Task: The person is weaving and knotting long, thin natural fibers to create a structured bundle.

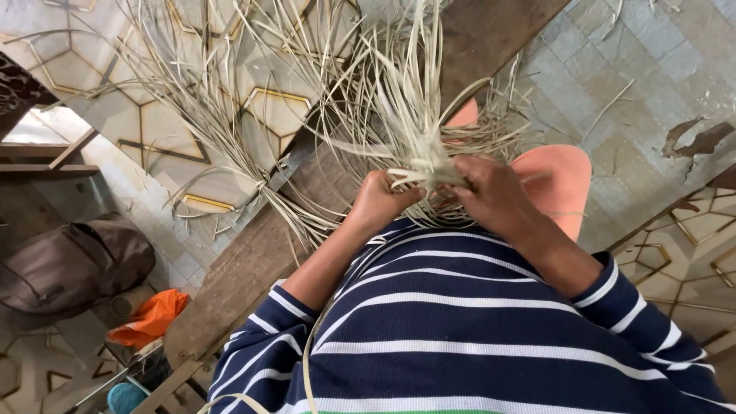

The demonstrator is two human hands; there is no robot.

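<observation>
1. Bundle of pale dried strips [418, 165]: lying gathered at the middle of the view, just above the person's lap, with the loose ends fanning upward and outward over the wooden plank [253, 261].
2. Left hand [379, 201]: closing in a fist around the lower left part of the bundle, fingers curling over a flat strip.
3. Right hand [494, 195]: pinching the bundle's folded core from the right, fingers pressing together on the strips; the two hands are sitting just beside each other.
4. Striped navy and white sleeves [460, 322]: covering both forearms, filling the lower part of the view.
5. Pink sandals [563, 180]: showing beyond the right hand, partly under the strips.
6. More loose strips [207, 92]: spreading over the patterned tiled floor [153, 130].
7. Dark bag [73, 264] and orange cloth [149, 316]: resting at lower left, well apart from the hands.
</observation>
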